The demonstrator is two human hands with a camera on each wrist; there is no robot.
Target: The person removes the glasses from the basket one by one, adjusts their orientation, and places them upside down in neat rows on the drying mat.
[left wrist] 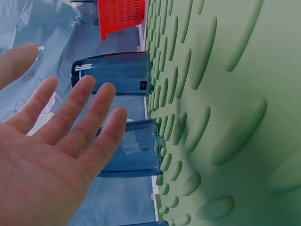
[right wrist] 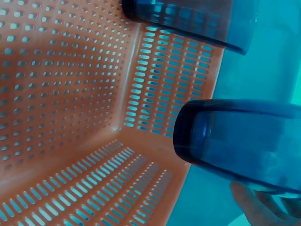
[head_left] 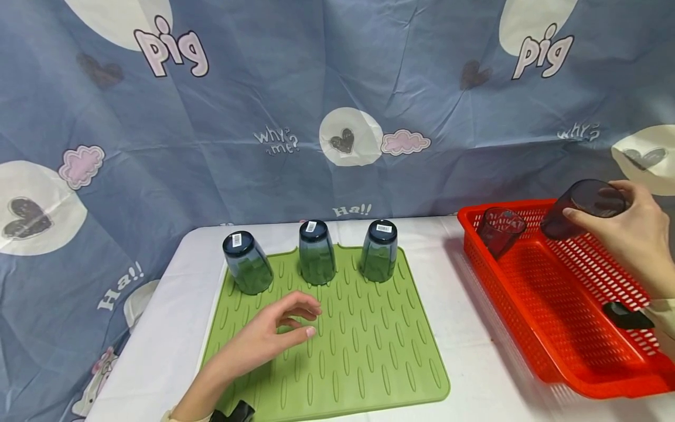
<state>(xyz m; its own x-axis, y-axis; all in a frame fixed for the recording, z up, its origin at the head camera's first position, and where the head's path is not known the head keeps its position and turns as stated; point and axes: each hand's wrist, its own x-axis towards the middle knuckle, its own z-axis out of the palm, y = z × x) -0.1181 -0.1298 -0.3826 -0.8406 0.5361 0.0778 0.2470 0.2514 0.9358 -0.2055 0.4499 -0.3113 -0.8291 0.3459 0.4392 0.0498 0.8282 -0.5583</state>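
My right hand (head_left: 627, 225) grips a dark blue glass (head_left: 566, 217), tilted with its mouth up toward the hand, over the back right of the red basket (head_left: 527, 293). The right wrist view shows that glass (right wrist: 235, 141) with its thick base toward the basket's corner and fingertips at its side. Another glass (head_left: 498, 234) leans in the basket's back left corner. Above the green mat (head_left: 337, 351) hovers my left hand (head_left: 274, 331), fingers loosely bent and holding nothing. Upside down along the mat's back edge stand three blue glasses, left (head_left: 248, 266), middle (head_left: 316, 255) and right (head_left: 379, 252).
A white cloth (head_left: 453, 328) covers the table between mat and basket. Behind the table hangs a blue printed curtain (head_left: 295, 70), close to the basket's back rim. Raised oval ridges cover the mat. The basket has perforated walls.
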